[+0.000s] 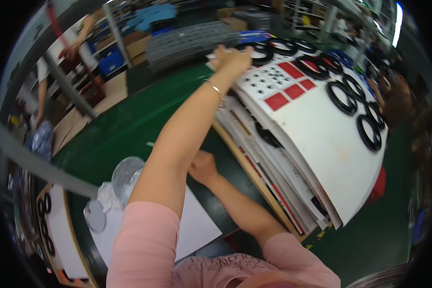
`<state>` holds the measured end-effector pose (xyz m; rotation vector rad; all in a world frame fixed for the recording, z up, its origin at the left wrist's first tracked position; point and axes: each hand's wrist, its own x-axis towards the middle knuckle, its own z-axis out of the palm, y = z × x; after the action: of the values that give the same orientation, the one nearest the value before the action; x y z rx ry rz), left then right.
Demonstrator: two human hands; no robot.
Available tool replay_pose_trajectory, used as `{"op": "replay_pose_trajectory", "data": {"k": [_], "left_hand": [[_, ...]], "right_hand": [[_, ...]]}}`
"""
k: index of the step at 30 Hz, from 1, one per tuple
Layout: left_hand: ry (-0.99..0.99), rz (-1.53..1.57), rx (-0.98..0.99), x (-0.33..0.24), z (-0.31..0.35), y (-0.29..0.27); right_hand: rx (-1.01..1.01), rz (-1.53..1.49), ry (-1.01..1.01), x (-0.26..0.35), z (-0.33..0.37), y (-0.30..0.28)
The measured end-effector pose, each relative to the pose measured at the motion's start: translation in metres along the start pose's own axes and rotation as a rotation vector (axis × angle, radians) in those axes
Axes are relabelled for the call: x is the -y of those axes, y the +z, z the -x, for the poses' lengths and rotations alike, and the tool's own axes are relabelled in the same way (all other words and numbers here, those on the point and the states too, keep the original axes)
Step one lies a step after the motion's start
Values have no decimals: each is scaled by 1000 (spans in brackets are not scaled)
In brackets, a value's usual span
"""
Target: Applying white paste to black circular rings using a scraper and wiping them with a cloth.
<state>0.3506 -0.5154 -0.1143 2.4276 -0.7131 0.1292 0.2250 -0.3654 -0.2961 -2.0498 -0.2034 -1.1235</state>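
Pink sleeves [144,240] over green table [125,129], left fingers [233,56] curled on white board [321,134], right fingers' [201,165] grip hidden.

Green table surface [129,125] is open on the left between the stacked white boards [321,139] and the clear plastic bag [125,180], giving free passage there. The top board's far and right edges are lined with black rings [343,96], with red squares [285,93] and small black parts [269,77] mid-board; its near half is bare. Beyond the left hand [233,57], a stack of grey trays [187,41] blocks the far edge; the left forearm crosses above the right hand [202,167].
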Motion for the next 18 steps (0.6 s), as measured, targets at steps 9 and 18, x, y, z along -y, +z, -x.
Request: {"op": "replay_pose_trajectory", "data": {"k": [9, 18], "left_hand": [[1021, 153, 111, 88, 226, -83], [424, 142, 269, 269, 399, -218]], "right_hand": [[26, 70, 196, -4, 6, -15], [-201, 44, 169, -8, 4, -4]]}}
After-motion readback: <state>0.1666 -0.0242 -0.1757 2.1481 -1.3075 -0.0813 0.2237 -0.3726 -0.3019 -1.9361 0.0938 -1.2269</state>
